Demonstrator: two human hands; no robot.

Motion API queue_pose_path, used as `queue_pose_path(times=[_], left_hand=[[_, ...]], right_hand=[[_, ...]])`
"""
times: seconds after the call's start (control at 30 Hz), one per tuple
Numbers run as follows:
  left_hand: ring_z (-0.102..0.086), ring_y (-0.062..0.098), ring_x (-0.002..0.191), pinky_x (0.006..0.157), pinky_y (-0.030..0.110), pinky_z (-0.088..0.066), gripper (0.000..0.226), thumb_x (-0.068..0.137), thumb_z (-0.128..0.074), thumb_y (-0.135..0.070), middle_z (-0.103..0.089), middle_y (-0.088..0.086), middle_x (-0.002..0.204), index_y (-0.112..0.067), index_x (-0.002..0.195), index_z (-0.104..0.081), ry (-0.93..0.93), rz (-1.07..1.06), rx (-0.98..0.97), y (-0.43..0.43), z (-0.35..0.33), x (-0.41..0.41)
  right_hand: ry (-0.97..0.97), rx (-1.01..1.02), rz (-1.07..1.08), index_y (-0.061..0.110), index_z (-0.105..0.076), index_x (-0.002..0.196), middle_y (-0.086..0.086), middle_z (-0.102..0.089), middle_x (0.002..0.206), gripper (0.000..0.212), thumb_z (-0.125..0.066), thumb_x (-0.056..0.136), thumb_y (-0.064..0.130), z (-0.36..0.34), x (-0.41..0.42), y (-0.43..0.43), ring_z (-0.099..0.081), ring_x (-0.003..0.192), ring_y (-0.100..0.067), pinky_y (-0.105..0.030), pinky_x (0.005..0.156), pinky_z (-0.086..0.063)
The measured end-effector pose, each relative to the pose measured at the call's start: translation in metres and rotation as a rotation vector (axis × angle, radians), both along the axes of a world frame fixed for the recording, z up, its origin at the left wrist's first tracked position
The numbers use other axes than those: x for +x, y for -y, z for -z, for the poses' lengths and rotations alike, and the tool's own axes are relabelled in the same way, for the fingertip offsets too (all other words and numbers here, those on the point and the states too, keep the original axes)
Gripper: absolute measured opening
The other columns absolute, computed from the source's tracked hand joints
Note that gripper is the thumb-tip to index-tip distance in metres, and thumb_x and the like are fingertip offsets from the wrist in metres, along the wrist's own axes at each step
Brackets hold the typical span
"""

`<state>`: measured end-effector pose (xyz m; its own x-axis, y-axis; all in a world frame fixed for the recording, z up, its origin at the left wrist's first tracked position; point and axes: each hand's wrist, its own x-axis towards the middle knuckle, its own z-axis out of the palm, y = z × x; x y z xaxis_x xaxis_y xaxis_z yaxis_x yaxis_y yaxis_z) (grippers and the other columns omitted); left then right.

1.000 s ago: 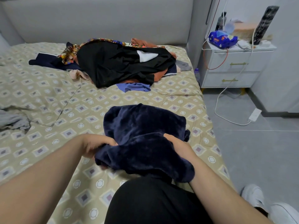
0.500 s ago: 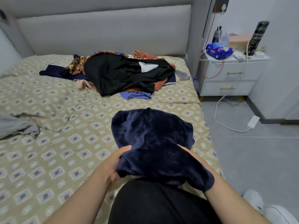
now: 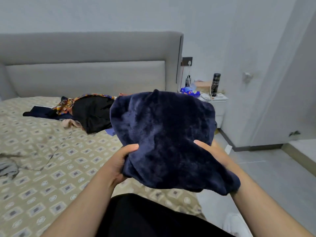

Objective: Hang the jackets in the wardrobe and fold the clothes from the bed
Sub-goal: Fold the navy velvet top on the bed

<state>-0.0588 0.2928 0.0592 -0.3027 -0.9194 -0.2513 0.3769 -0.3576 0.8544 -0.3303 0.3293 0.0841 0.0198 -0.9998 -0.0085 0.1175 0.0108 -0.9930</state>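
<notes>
Nightstand — dark bottle on top

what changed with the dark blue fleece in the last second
The navy fleece garment was lifted off the bed and is now held up in front of the person. The left hand and right hand rose with it, each gripping a side as before. The pile of clothes near the headboard stayed put.

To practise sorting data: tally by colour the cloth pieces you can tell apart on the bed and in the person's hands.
Navy: 2, the plush garment gripped by left hand and right hand, and a flat piece on the bed
Black garment: 1
Print garment: 1
Pink cloth: 1
Grey cloth: 1
Total: 6; others may lie hidden.
</notes>
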Motion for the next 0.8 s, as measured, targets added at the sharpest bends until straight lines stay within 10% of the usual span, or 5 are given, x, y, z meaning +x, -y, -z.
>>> queue_pose_path(times=[0.13, 0.3, 0.47, 0.6, 0.8], left_hand=[[-0.073, 0.026, 0.08, 0.082, 0.04, -0.049, 0.061, 0.024, -0.094, -0.024, -0.075, 0.014, 0.087, -0.006, 0.081, -0.079, -0.063, 0.064, -0.093, -0.029, -0.023, -0.017], [-0.072, 0.022, 0.069, 0.071, 0.033, -0.055, 0.015, 0.063, -0.07, -0.016, -0.074, 0.01, 0.077, -0.007, 0.072, -0.078, -0.09, 0.111, -0.241, -0.071, -0.057, -0.053], [-0.071, 0.028, 0.087, 0.07, 0.033, -0.059, 0.088, 0.032, -0.094, -0.027, -0.073, 0.015, 0.102, -0.003, 0.112, -0.067, -0.102, 0.181, -0.297, -0.093, -0.081, -0.107], [-0.073, 0.024, 0.076, 0.069, 0.03, -0.057, 0.029, 0.064, -0.068, -0.02, -0.075, 0.011, 0.087, -0.008, 0.09, -0.075, -0.103, 0.271, -0.288, -0.106, -0.102, -0.158], [-0.071, 0.024, 0.077, 0.083, 0.036, -0.049, 0.019, 0.067, -0.065, -0.023, -0.074, 0.01, 0.084, -0.013, 0.075, -0.079, -0.103, 0.349, -0.25, -0.098, -0.11, -0.224]], right_hand=[[0.004, -0.16, 0.045, 0.027, -0.049, 0.132, 0.005, -0.07, 0.119, 0.121, -0.094, 0.025, 0.064, -0.028, -0.02, -0.042, -0.07, 0.104, -0.013, -0.027, 0.076, -0.058], [0.007, -0.263, 0.103, 0.027, -0.053, 0.113, 0.005, -0.069, 0.107, 0.035, -0.068, 0.085, 0.012, -0.064, -0.045, -0.105, -0.072, 0.085, -0.002, -0.017, 0.065, -0.056], [0.046, -0.243, 0.225, 0.03, -0.048, 0.115, 0.01, -0.064, 0.105, 0.039, -0.068, 0.085, 0.017, -0.078, -0.089, -0.153, -0.07, 0.076, 0.003, -0.014, 0.058, -0.054], [0.053, -0.232, 0.343, 0.026, -0.045, 0.123, 0.009, -0.063, 0.105, 0.044, -0.068, 0.086, 0.018, -0.091, -0.13, -0.181, -0.065, 0.087, -0.007, -0.015, 0.055, -0.054], [0.033, -0.221, 0.425, 0.033, -0.048, 0.114, 0.01, -0.06, 0.107, 0.03, -0.06, 0.094, 0.014, -0.102, -0.184, -0.195, -0.068, 0.081, -0.003, -0.015, 0.054, -0.053]])
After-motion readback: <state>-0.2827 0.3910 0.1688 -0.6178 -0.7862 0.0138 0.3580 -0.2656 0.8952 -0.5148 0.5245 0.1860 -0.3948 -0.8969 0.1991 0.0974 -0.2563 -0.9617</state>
